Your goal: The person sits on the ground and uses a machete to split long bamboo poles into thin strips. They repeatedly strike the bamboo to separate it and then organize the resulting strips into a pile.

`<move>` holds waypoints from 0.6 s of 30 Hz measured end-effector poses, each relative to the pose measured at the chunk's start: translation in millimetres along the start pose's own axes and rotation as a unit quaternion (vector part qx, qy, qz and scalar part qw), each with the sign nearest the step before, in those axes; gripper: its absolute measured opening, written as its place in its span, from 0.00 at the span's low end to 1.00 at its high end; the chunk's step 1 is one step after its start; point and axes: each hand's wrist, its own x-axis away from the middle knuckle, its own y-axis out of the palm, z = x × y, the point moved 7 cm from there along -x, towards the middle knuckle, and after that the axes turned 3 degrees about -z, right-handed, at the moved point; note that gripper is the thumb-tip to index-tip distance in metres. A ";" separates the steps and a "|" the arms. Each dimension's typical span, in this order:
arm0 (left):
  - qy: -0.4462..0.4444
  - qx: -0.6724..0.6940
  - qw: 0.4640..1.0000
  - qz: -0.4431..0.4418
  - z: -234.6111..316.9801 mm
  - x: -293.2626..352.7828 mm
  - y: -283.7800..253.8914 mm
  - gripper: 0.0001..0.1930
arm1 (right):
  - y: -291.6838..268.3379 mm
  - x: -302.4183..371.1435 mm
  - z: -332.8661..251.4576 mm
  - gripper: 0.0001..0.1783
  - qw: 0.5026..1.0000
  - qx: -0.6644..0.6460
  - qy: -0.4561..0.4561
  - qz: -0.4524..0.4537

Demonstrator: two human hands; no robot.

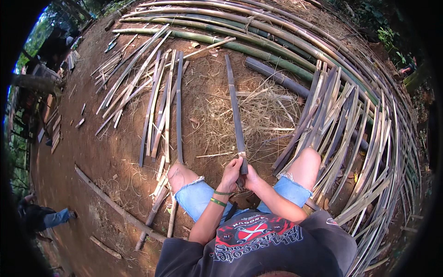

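Note:
A long dark bamboo strip (236,108) points away from me between my knees, its far end out over the ground. My left hand (230,174) is closed round its near end, beside a pale patch on the strip. Closed against the other side of that end is my right hand (251,177), its fingers partly hidden. A small dark shape shows below the hands; I cannot make out what it is. Under the strip lies a heap of thin bamboo shavings (258,113).
Split bamboo strips (159,106) lie to the left, with a bigger pile of strips (350,124) at my right. Long bamboo poles (221,39) stretch across the far side. A wooden pole (115,207) rests on the soil at left, near another person (48,217).

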 end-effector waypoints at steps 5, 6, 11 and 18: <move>0.092 -0.211 0.970 0.083 28.8 0.7 -11.5 0.15 | -18.0 -34.0 -1.3 0.16 0.999 0.039 -0.012 0.006; 0.100 -0.225 0.965 0.085 35.1 2.7 -11.0 0.16 | -25.8 -35.1 0.1 0.16 0.997 0.068 0.003 0.027; 0.033 -0.108 0.992 0.052 56.2 8.3 -8.9 0.17 | -55.8 -20.9 -8.8 0.14 0.975 0.160 0.041 0.148; 0.070 -0.061 0.995 0.047 87.6 19.7 -7.3 0.18 | -38.2 40.1 -43.3 0.20 0.929 0.314 -0.125 0.151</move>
